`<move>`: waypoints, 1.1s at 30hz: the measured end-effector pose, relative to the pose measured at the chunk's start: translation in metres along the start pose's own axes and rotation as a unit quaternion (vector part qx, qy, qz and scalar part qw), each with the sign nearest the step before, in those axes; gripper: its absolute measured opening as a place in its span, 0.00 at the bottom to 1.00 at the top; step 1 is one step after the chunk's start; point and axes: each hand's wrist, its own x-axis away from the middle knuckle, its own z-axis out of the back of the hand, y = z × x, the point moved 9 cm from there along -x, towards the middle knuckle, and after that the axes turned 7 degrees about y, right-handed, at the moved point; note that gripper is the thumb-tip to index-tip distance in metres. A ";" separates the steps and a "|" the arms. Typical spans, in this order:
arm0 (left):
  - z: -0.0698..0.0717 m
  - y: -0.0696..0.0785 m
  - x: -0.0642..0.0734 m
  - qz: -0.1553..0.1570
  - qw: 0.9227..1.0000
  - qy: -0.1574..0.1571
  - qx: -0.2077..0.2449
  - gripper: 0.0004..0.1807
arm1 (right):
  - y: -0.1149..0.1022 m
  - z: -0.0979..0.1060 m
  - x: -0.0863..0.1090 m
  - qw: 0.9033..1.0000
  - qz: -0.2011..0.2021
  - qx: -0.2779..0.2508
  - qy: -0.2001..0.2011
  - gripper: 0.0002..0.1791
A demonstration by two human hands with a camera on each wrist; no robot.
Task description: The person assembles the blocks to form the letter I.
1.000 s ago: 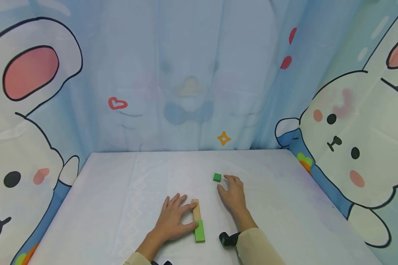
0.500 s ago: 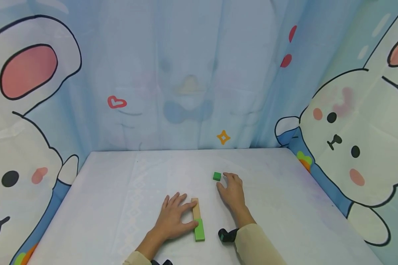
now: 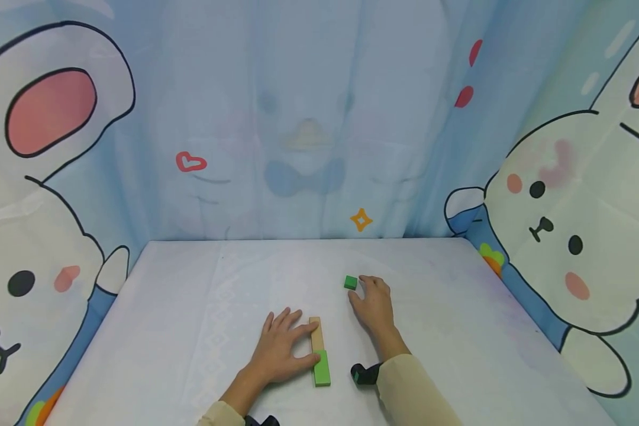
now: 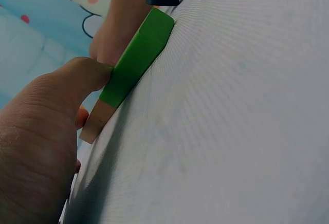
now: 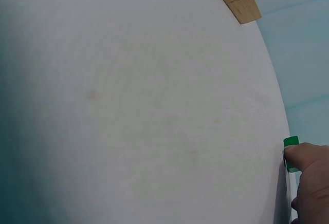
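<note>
My left hand (image 3: 281, 349) lies spread over two blocks set end to end. Its index fingertip touches the plain wooden block (image 3: 316, 336), and its thumb tip rests on the bright green block (image 3: 322, 370) nearer to me. Both blocks also show in the left wrist view, with the thumb against the green block (image 4: 139, 57). Farther back, my right hand (image 3: 375, 307) has its thumb and index finger apart beside a small green cube (image 3: 350, 282). In the right wrist view the thumb overlaps that cube (image 5: 291, 141).
A white cloth covers the table (image 3: 234, 284). Behind it and at both sides hangs a blue curtain (image 3: 298, 89) printed with rabbits. A black wrist camera (image 3: 365, 374) sits below my right hand, by the beige sleeve (image 3: 415, 387).
</note>
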 end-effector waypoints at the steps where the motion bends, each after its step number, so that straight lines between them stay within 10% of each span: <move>1: 0.000 0.000 0.000 0.000 1.000 -0.001 0.001 0.36 | 0.000 0.000 0.000 1.000 0.001 0.000 -0.001 0.29; 33: -0.001 0.001 -0.001 -0.008 1.000 -0.003 -0.007 0.36 | 0.004 -0.003 -0.004 0.999 -0.018 -0.025 -0.023 0.23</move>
